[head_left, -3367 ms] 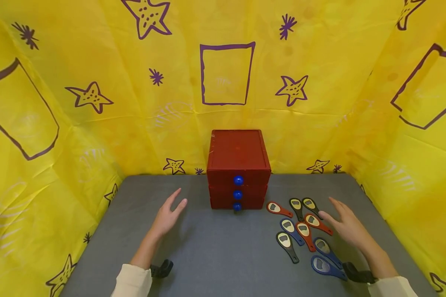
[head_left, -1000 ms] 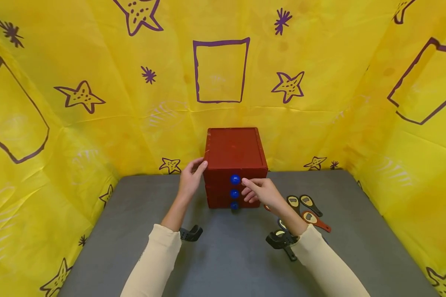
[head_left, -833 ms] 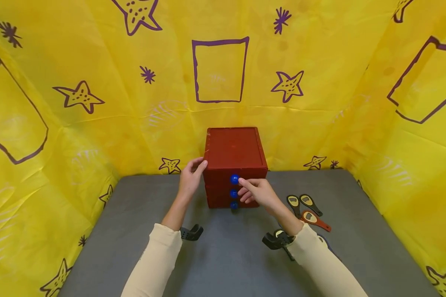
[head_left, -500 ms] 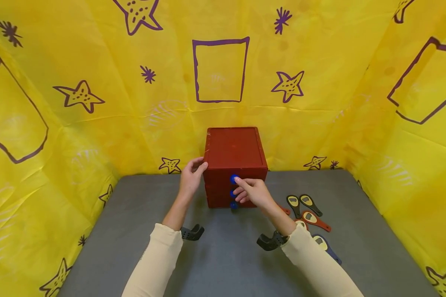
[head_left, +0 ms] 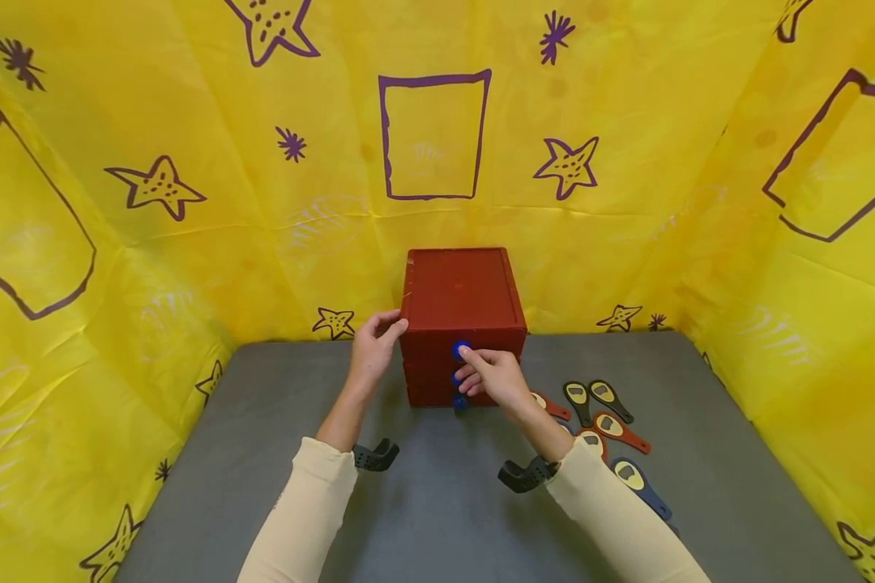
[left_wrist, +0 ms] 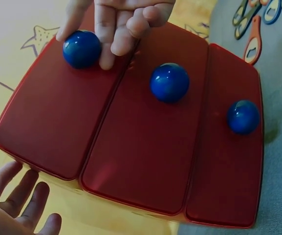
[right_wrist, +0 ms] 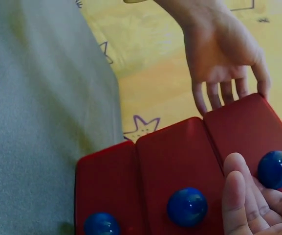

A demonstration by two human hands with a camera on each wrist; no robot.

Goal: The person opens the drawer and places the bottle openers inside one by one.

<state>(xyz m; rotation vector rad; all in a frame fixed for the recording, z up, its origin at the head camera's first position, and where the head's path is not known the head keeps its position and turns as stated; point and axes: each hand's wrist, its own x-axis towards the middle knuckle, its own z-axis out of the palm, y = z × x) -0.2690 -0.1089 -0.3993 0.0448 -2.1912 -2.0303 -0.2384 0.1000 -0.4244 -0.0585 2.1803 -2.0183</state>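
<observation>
A red chest of three drawers (head_left: 463,290) stands near the back of the table, each drawer with a round blue knob; all drawers look closed. My right hand (head_left: 497,379) pinches the top blue knob (left_wrist: 81,49) between thumb and forefinger, the other fingers loosely bent below. Straight fingers of my left hand (head_left: 373,348) rest on the chest's left side, the thumb at its front upper corner. In the right wrist view, the middle blue knob (right_wrist: 187,207) and the bottom blue knob (right_wrist: 101,225) are free of any hand.
Several bottle openers in black, red and blue lie right of the chest, among them a black bottle opener (head_left: 576,397), a red bottle opener (head_left: 621,431) and a blue bottle opener (head_left: 640,487). My right forearm hides some. Yellow patterned cloth (head_left: 277,267) walls the grey table (head_left: 437,486).
Both hands have come from over the table to the chest, the left to its side. My right hand has moved left onto the top knob and taken hold of it.
</observation>
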